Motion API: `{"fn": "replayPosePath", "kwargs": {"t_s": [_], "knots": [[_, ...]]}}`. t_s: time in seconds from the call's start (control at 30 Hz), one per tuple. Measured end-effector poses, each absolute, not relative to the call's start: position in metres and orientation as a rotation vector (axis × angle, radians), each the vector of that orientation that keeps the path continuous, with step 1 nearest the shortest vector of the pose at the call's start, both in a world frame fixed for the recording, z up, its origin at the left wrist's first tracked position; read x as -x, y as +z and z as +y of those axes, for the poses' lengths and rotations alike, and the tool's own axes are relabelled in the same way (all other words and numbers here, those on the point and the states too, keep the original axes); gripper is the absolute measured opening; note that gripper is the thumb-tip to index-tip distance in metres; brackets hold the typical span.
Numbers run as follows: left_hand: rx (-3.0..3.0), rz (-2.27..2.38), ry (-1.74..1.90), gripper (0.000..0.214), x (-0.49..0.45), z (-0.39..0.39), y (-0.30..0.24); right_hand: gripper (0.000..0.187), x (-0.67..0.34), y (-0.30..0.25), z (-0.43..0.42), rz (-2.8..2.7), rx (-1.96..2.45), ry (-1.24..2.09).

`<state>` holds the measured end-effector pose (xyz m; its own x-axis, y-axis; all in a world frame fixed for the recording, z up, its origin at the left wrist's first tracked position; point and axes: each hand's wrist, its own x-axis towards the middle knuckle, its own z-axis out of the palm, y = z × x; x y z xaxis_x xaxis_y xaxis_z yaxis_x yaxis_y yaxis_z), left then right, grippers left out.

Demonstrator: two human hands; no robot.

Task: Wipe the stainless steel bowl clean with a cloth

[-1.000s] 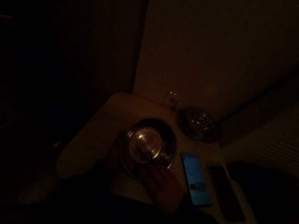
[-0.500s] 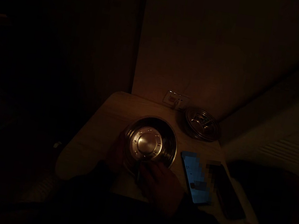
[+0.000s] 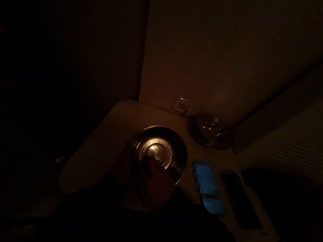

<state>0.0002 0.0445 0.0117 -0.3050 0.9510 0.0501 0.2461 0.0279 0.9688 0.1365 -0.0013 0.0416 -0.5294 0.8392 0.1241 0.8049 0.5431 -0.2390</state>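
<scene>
The room is very dark. A round steel bowl (image 3: 175,150) with a smaller shiny round piece (image 3: 156,151) inside it sits on a pale wooden table (image 3: 105,145). My left hand (image 3: 122,164) rests against the bowl's left rim. My right hand (image 3: 154,183) reaches over the near rim into the bowl, its fingers curled at the shiny piece. Whether those fingers hold anything is hidden in the dark.
A second steel dish (image 3: 211,131) stands at the table's back right, below a wall socket (image 3: 184,106). A lit phone (image 3: 209,186) and a dark flat device (image 3: 239,199) lie right of the bowl. The table's rounded left edge drops into darkness.
My right hand has moved left and forward from the bowl's near rim into the bowl, now covering part of the shiny piece. The view has shifted slightly.
</scene>
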Motion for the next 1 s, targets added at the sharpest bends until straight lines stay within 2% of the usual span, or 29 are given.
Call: {"fn": "replayPosePath", "kwargs": {"t_s": [0.1,0.2,0.33,0.53,0.63,0.77,0.9,1.0], "knots": [[-1.291,1.672,1.247,0.029,-0.001,0.043,0.017,0.042,-0.155,0.041,-0.009,-2.596,1.32,0.241],[-1.256,1.605,1.255,0.038,-0.001,0.043,0.023,0.048,-0.178,0.042,-0.017,-2.617,1.268,0.19],[-1.181,1.615,1.251,0.046,-0.002,0.043,0.024,0.041,-0.193,0.048,-0.017,-2.634,1.197,0.139],[-1.321,1.571,1.291,0.039,0.0,0.044,0.021,0.045,-0.198,0.056,-0.017,-2.758,1.187,0.092],[-1.348,1.575,1.273,0.038,0.0,0.041,0.023,0.042,-0.195,0.056,-0.015,-2.815,1.14,0.118],[-1.331,1.578,1.253,0.027,-0.003,0.04,0.025,0.039,-0.189,0.051,-0.012,-2.766,1.101,0.154],[-1.284,1.504,1.333,0.035,-0.005,0.043,0.022,0.039,-0.17,0.041,-0.005,-2.684,1.083,0.203],[-1.218,1.631,1.256,0.033,-0.004,0.045,0.019,0.039,-0.145,0.036,0.007,-2.615,1.122,0.229]]}}
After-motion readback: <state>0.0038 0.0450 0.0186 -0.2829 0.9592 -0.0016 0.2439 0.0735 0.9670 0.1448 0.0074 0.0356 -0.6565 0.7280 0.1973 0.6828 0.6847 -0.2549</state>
